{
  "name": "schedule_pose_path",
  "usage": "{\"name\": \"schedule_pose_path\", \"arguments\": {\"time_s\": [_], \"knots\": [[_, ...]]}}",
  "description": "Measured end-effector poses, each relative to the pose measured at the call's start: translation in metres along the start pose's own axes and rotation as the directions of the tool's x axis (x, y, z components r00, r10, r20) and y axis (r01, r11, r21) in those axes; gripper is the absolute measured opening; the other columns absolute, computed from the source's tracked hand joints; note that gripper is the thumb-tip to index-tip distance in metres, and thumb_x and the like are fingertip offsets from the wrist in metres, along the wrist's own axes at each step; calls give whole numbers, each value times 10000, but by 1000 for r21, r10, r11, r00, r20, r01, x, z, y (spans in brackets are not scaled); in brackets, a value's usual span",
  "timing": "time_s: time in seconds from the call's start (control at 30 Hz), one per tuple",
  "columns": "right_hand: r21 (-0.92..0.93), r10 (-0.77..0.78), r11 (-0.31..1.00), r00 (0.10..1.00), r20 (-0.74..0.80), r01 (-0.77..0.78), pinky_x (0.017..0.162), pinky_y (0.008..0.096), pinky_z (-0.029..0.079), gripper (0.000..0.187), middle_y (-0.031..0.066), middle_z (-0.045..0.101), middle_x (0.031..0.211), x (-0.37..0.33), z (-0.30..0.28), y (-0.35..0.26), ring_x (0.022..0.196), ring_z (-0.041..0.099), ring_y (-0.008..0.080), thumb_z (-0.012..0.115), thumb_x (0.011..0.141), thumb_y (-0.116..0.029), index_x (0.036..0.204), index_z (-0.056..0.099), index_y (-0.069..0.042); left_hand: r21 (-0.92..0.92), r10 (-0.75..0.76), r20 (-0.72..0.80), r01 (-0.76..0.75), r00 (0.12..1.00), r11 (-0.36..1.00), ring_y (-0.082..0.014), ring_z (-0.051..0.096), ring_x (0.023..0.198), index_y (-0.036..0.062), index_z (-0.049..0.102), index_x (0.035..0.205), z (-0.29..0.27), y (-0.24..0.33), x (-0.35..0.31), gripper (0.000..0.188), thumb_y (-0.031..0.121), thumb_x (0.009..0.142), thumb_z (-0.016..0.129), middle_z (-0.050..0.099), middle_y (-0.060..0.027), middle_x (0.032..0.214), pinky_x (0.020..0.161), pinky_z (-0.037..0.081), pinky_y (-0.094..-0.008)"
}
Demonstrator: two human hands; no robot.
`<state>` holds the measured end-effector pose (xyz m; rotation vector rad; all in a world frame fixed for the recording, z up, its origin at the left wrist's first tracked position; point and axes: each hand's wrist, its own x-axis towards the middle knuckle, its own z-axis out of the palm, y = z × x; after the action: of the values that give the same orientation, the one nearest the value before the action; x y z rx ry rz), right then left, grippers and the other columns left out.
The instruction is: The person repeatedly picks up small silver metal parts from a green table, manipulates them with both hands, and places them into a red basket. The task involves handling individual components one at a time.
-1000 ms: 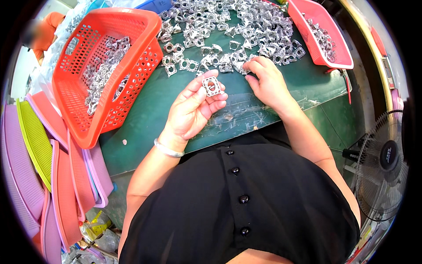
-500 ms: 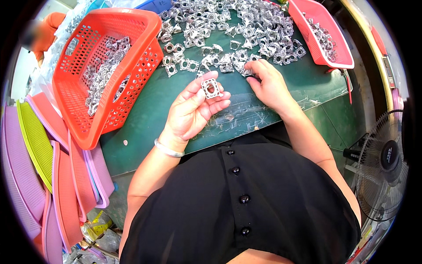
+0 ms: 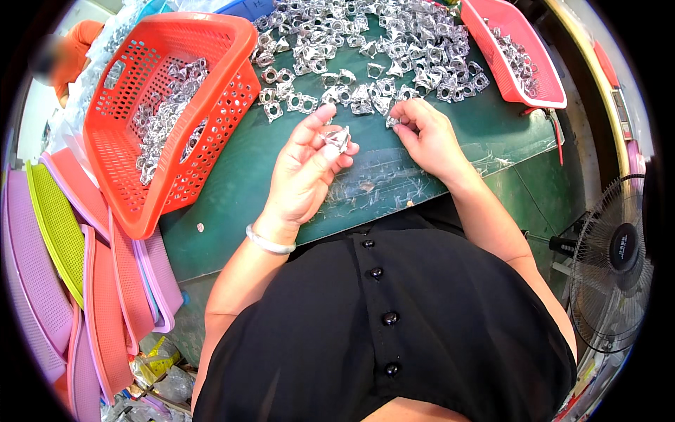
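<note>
Left hand point(image 3: 299, 172): grip closed on a metal fitting point(image 3: 337, 139), tilted, pinched between thumb and fingers above the counter point(image 3: 239, 197).
Right hand point(image 3: 430, 135): grip closed on a second fitting point(image 3: 391, 122) at the fingertips, partly hidden, just beside the near edge of the pile point(image 3: 429, 56).
Working room: scuffed green surface between pile and front edge; both hands are over it.
Front edge: slants past the person's black shirt point(image 3: 450, 302).
Left boundary: red basket point(image 3: 223, 105), apart from the left hand.
Right boundary: pink basket point(image 3: 531, 56), at the counter's right end.
</note>
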<state>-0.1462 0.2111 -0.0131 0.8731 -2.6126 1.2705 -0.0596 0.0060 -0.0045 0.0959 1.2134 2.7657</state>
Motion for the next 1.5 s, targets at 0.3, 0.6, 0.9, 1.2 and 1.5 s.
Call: {"name": "schedule_pose_path", "arguments": {"time_s": [0.3, 0.6, 0.9, 1.2, 1.5], "knots": [[327, 144, 931, 986, 79, -162, 614, 224, 440, 178, -6, 555, 782, -5, 4, 1, 683, 518, 69, 621, 759, 34, 919, 586, -37, 631, 297, 102, -293, 949, 719, -104, 502, 897, 20, 352, 1325, 5, -8, 0, 633, -83, 758, 614, 480, -44, 983, 817, 425, -245], [846, 172, 436, 951, 257, -308, 757, 199, 438, 264, -14, 540, 899, -8, 2, -10, 827, 511, 59, 623, 776, 34, 1020, 541, -25, -17, -212, -90, 211, 973, 977, -166, 570, 895, -16, 534, 1092, 2, 4, 3, 320, -41, 774, 506, 571, -72, 945, 742, 497, -291], [858, 0, 462, 967, 254, -225, 800, 233, 443, 333, 17, 536, 953, -11, 7, -20, 873, 529, 83, 584, 792, 69, 1098, 487, -19, 341, -186, -158, 230, 970, 912, -15, 484, 625, -31, 522, 1114, 20, -6, 5, 329, 72, 826, 641, 599, -29, 888, 528, 392, -156], [822, -18, 540, 973, 228, -183, 852, 269, 451, 335, 46, 580, 1009, -15, 11, -23, 954, 560, 113, 571, 810, 52, 1127, 487, -17, 708, 221, -42, -127, 974, 695, -9, 392, 544, 8, 593, 1061, 13, -22, 4, 329, 40, 750, 693, 550, 21, 830, 491, 346, -160], [857, 1, 464, 967, 254, -225, 843, 259, 457, 378, 74, 575, 1025, -15, 11, -21, 963, 563, 125, 564, 812, 70, 1168, 460, 2, 809, 299, 12, -185, 954, 558, -28, 422, 518, -5, 591, 1045, 13, -21, 3, 358, 50, 715, 718, 552, -7, 807, 475, 360, -182]]}}
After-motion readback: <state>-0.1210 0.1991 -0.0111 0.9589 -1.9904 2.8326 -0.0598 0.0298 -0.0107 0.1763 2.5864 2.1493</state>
